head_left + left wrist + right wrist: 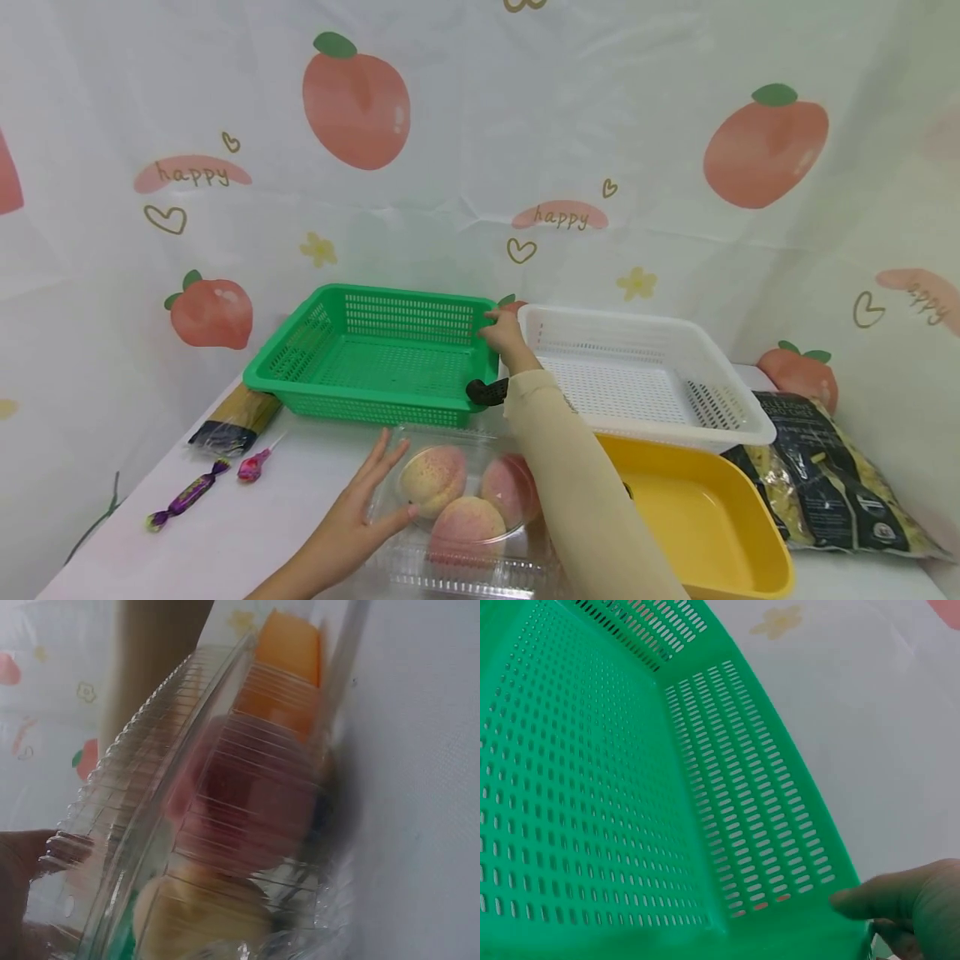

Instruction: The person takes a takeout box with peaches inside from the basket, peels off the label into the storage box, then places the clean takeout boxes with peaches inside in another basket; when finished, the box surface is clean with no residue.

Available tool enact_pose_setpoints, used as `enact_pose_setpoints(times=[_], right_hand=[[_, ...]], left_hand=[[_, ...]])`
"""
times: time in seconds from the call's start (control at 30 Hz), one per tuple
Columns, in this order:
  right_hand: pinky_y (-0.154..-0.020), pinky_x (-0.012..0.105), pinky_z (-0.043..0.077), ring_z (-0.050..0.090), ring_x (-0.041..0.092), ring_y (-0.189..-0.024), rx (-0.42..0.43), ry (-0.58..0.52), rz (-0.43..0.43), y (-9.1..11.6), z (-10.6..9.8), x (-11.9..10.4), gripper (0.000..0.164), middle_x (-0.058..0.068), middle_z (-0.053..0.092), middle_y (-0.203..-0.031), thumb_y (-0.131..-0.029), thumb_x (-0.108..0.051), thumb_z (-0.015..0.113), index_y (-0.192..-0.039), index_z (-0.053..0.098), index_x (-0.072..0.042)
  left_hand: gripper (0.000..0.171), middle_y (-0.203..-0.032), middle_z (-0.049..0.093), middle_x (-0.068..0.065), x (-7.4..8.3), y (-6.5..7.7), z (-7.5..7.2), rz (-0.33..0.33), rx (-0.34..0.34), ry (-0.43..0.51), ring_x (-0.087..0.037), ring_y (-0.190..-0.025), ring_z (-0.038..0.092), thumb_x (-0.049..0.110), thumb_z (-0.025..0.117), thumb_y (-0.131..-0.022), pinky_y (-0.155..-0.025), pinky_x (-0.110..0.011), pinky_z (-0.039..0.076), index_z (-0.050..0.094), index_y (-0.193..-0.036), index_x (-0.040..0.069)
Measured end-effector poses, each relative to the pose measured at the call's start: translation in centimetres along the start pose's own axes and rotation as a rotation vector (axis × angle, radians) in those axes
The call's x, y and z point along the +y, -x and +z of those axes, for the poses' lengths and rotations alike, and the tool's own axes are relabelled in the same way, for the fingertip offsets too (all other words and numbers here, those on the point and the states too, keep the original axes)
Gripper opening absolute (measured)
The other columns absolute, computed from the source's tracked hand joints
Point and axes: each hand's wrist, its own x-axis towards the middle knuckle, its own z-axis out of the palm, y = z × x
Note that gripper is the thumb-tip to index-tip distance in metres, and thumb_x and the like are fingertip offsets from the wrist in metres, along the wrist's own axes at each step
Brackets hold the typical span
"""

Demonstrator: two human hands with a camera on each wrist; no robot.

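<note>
My right hand (507, 340) grips the near-right corner area of the green plastic basket (397, 362) at its right rim. In the right wrist view the thumb (877, 894) lies inside the rim, with the other fingers outside it. My left hand (348, 521) has its fingers spread beside a clear plastic clamshell box (468, 575), thumb and fingertips overlapping its left side. Inside the box are three peaches (467, 529). The left wrist view looks through the ridged wall of the box, where a peach (251, 795) shows blurred. My right sleeve covers the box's right edge.
A white basket (611, 387) stands right of the green one, with a yellow basin (693, 517) before it. Far right lies a black-and-clear food bag (840, 492). At left are a brown packet (236, 421), a lollipop (252, 467) and a purple-wrapped candy (187, 496).
</note>
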Motion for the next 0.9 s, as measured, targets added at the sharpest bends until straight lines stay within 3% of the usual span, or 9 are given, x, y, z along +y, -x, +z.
enact_pose_setpoints(times=[0.13, 0.23, 0.33, 0.47, 0.57, 0.67, 0.9], right_hand=[[-0.073, 0.031, 0.038, 0.017, 0.03, -0.143, 0.008, -0.018, -0.008, -0.2, 0.3, 0.3, 0.054, 0.011, 0.022, -0.155, -0.086, 0.009, 0.048, -0.139, 0.04, 0.001], [-0.068, 0.029, 0.035, 0.014, 0.028, -0.144, 0.001, -0.016, -0.01, -0.3, 0.6, 0.5, 0.057, 0.009, 0.02, -0.156, -0.084, 0.011, 0.045, -0.14, 0.038, 0.001], [-0.072, 0.029, 0.035, 0.013, 0.027, -0.144, -0.005, -0.009, -0.013, -0.3, 0.7, 0.5, 0.059, 0.007, 0.018, -0.156, -0.084, 0.012, 0.045, -0.141, 0.036, 0.001], [-0.07, 0.03, 0.034, 0.011, 0.026, -0.145, -0.014, -0.006, -0.011, -0.4, 0.9, 0.5, 0.06, 0.005, 0.017, -0.157, -0.084, 0.013, 0.044, -0.142, 0.034, 0.001], [-0.068, 0.03, 0.034, 0.011, 0.026, -0.145, -0.021, 0.0, -0.01, -0.4, 0.9, 0.5, 0.061, 0.004, 0.017, -0.157, -0.084, 0.013, 0.043, -0.142, 0.034, 0.0], [-0.069, 0.03, 0.035, 0.011, 0.026, -0.145, -0.028, 0.005, -0.014, -0.4, 0.8, 0.4, 0.061, 0.004, 0.017, -0.157, -0.084, 0.013, 0.043, -0.143, 0.033, 0.0], [-0.067, 0.029, 0.034, 0.009, 0.027, -0.145, -0.014, -0.01, -0.002, -0.5, 0.6, 0.9, 0.063, 0.004, 0.017, -0.157, -0.083, 0.014, 0.042, -0.143, 0.033, 0.0]], left_hand=[[0.081, -0.155, -0.002, -0.023, -0.3, -0.1, -0.2, -0.11, -0.006, 0.084, -0.05, -0.139, 0.002, 0.027, 0.068, -0.084, -0.1, -0.075, 0.01, 0.022, -0.149, 0.017], [0.084, -0.156, -0.005, -0.021, -0.7, -0.3, -0.3, -0.224, -0.015, 0.213, -0.048, -0.14, -0.002, 0.023, 0.067, -0.084, -0.104, -0.071, 0.006, 0.016, -0.151, 0.023], [0.084, -0.157, -0.005, -0.018, -1.3, -0.4, -0.4, -0.301, -0.022, 0.357, -0.048, -0.14, -0.004, 0.02, 0.065, -0.086, -0.104, -0.069, 0.02, 0.012, -0.151, 0.027], [0.079, -0.155, -0.007, -0.022, -1.8, -0.3, -0.4, -0.365, -0.076, 0.535, -0.052, -0.137, 0.009, 0.017, 0.056, -0.092, -0.092, -0.063, 0.042, 0.005, -0.151, 0.031], [0.074, -0.154, -0.008, -0.024, -2.1, -0.3, -0.5, -0.382, -0.109, 0.601, -0.052, -0.136, 0.012, 0.017, 0.049, -0.095, -0.091, -0.06, 0.045, 0.002, -0.151, 0.032], [0.072, -0.155, -0.006, -0.023, -2.1, -0.2, -0.6, -0.353, -0.087, 0.596, -0.05, -0.138, 0.008, 0.017, 0.05, -0.095, -0.091, -0.055, 0.046, 0.007, -0.151, 0.03], [0.068, -0.153, 0.013, -0.026, -1.7, 0.1, -1.0, -0.299, -0.029, 0.587, -0.037, -0.127, 0.041, 0.016, 0.056, -0.092, -0.091, -0.045, 0.051, 0.02, -0.15, 0.022]])
